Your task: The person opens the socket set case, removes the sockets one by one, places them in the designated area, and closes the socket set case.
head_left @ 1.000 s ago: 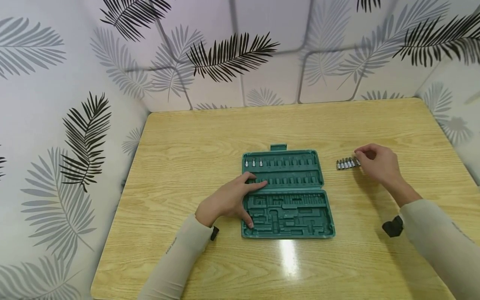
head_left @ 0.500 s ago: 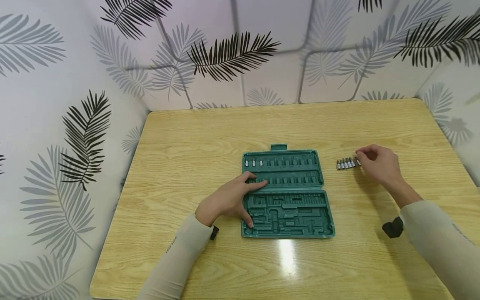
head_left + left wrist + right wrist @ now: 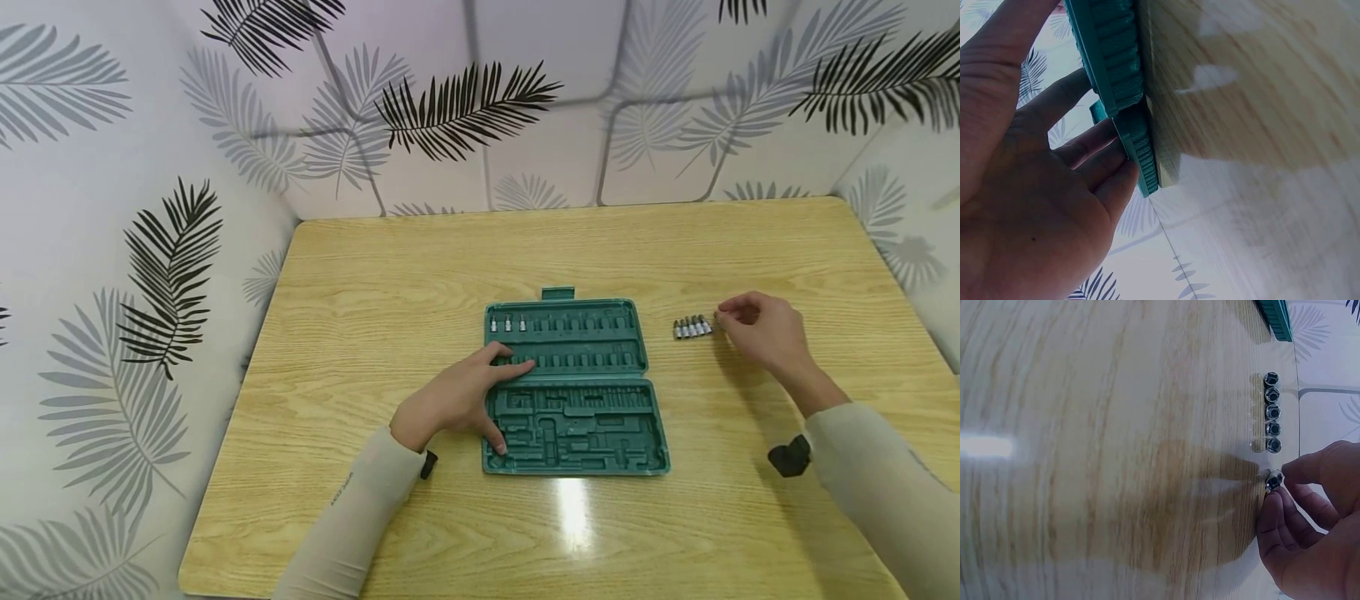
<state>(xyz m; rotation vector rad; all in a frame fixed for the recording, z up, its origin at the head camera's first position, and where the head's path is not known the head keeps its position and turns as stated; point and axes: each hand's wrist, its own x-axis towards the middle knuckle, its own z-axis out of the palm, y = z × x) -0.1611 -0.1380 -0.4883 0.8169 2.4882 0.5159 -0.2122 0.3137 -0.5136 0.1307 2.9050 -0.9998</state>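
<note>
An open green plastic socket case lies flat on the table, with molded slots in both halves. My left hand rests over its left edge, fingers spread and fairly straight, touching both halves; the left wrist view shows the fingers against the case's side. Three bit sockets stand in the upper row's left slots. Right of the case, my right hand pinches a small metal bit socket between thumb and fingertips, low over the table. Beside it several bit sockets form a short row, apart from the held one.
The wooden table stands against leaf-patterned walls at its back and left. A latch tab sticks out from the case's far edge. Dark wrist cameras sit on both sleeves.
My right hand has shifted slightly right, drawing the pinched bit socket away from the end of the row and leaving a gap. The left hand and the case have stayed put.
</note>
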